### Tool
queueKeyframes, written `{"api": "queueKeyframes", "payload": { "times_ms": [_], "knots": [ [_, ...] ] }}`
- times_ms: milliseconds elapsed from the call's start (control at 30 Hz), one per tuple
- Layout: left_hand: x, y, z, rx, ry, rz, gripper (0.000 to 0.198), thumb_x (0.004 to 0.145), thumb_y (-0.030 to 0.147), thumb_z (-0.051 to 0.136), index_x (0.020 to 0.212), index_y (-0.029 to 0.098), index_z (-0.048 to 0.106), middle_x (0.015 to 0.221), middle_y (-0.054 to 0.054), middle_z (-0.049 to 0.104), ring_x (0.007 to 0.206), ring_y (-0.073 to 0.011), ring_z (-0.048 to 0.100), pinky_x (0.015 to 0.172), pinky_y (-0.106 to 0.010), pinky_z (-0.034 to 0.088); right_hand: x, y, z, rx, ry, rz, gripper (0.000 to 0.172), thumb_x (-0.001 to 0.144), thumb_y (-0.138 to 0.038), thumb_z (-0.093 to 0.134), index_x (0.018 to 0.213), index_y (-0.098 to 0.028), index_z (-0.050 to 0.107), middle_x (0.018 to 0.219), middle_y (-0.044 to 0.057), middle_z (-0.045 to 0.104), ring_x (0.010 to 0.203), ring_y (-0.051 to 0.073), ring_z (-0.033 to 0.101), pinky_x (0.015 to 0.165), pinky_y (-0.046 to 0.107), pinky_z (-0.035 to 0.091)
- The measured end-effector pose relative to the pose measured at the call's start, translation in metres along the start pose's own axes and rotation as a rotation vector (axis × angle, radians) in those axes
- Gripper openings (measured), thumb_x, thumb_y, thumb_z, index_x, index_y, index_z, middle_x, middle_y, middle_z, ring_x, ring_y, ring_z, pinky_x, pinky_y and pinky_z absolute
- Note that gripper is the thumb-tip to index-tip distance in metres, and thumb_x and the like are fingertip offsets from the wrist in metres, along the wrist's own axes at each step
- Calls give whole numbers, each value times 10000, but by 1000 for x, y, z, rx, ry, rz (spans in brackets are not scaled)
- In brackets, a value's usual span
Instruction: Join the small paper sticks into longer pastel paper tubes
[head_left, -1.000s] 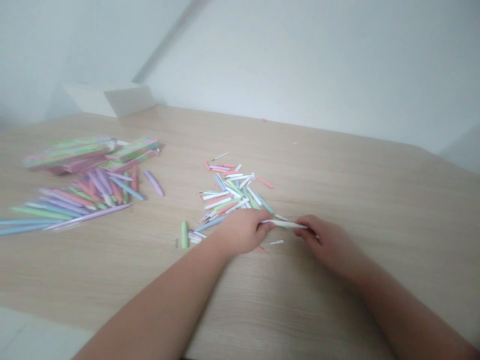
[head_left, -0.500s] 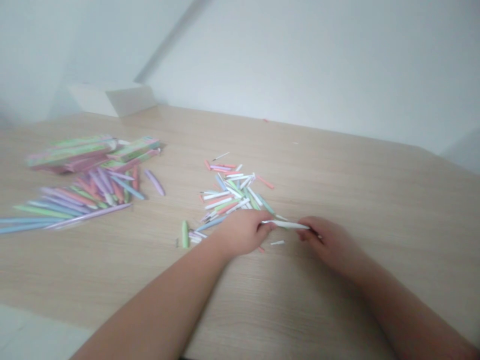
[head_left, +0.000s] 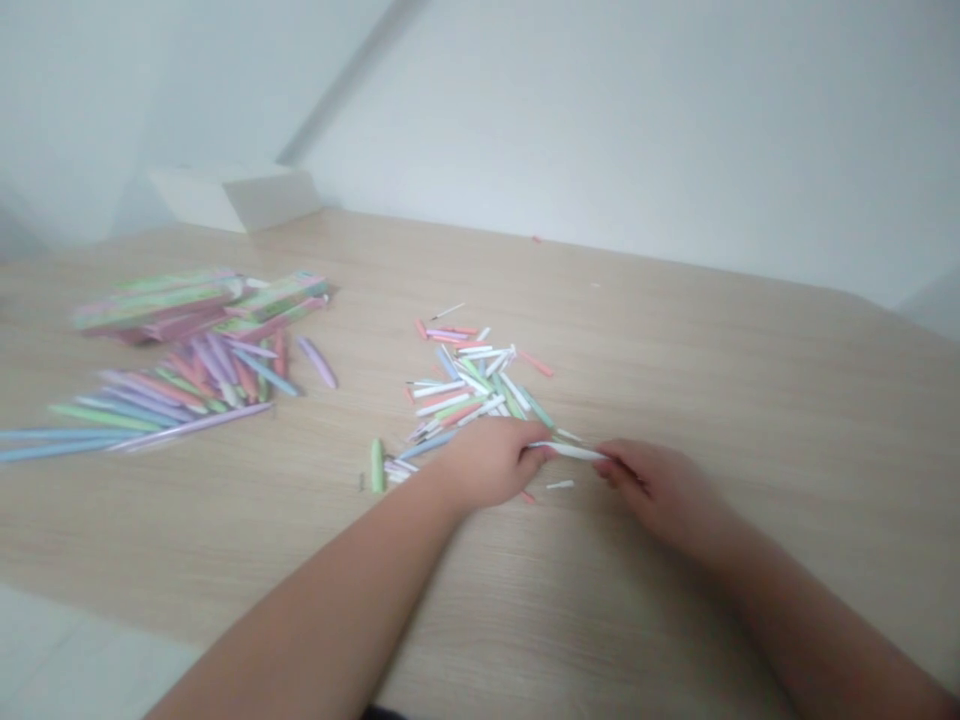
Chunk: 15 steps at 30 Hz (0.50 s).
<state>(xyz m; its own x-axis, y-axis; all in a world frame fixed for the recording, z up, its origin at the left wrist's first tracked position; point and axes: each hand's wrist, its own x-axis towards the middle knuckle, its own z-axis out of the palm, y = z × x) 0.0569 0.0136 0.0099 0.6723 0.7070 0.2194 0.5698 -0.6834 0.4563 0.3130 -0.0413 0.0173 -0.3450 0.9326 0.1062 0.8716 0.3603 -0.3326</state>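
Note:
Between my two hands, slightly above the wooden table, lies a slim white pen [head_left: 577,452], held level. My left hand [head_left: 491,460] is closed on its left end, thumb and fingers pinched. On the other end my right hand [head_left: 652,485] pinches it the same way; the fingers partly hide both ends. Just behind my left hand spreads a loose pile of pen parts [head_left: 480,385] in white, green, coral and blue. A small white piece [head_left: 560,485] rests on the table below the held pen. Left of my left wrist is a short green barrel [head_left: 377,466].
A heap of pastel pens [head_left: 217,375] lies on the left, in front of several pink and green boxes [head_left: 180,305]. At the back left a white box [head_left: 247,198] stands against the wall. The wooden table [head_left: 712,350] continues to the right.
My right hand is slightly nearer my left, and less of the white pen shows between them. The whole view has shifted a little; the piles look the same.

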Motion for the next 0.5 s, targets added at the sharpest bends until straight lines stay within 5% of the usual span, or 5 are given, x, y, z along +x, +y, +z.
{"api": "queueKeyframes", "payload": {
  "times_ms": [267, 333, 400, 500],
  "knots": [
    [-1, -3, -2, -52, 59, 49, 252, 984, 366, 507, 943, 210, 701, 923, -62, 722, 893, -220, 667, 788, -325, 489, 3, -11, 6, 48, -24, 74, 396, 1040, -424, 386, 782, -226, 612, 703, 38, 681, 641, 207, 612, 585, 313, 402],
    [2, -2, -2, -240, 199, -8, 225, 934, 351, 607, 1100, 220, 681, 1066, -69, 713, 897, -196, 666, 823, -326, 512, 4, -15, 9, 169, 13, 142, 442, 1045, -463, 366, 742, -229, 586, 649, 17, 648, 603, 194, 595, 567, 307, 404],
    [8, -1, -1, -567, 377, -135, 413, 870, 346, 701, 1252, 237, 586, 1235, -82, 663, 837, -155, 672, 776, -308, 543, 5, -20, 11, 325, 40, 196, 482, 1049, -500, 336, 735, -229, 583, 619, 6, 630, 574, 183, 591, 556, 303, 422],
    [17, 3, 3, -1093, 503, -302, 500, 850, 361, 727, 1269, 235, 484, 1231, -87, 663, 737, -113, 681, 682, -267, 564, 6, -29, 17, 556, 59, 264, 489, 1038, -552, 336, 768, -229, 585, 607, -1, 629, 530, 172, 593, 521, 292, 440]
  ]
}}
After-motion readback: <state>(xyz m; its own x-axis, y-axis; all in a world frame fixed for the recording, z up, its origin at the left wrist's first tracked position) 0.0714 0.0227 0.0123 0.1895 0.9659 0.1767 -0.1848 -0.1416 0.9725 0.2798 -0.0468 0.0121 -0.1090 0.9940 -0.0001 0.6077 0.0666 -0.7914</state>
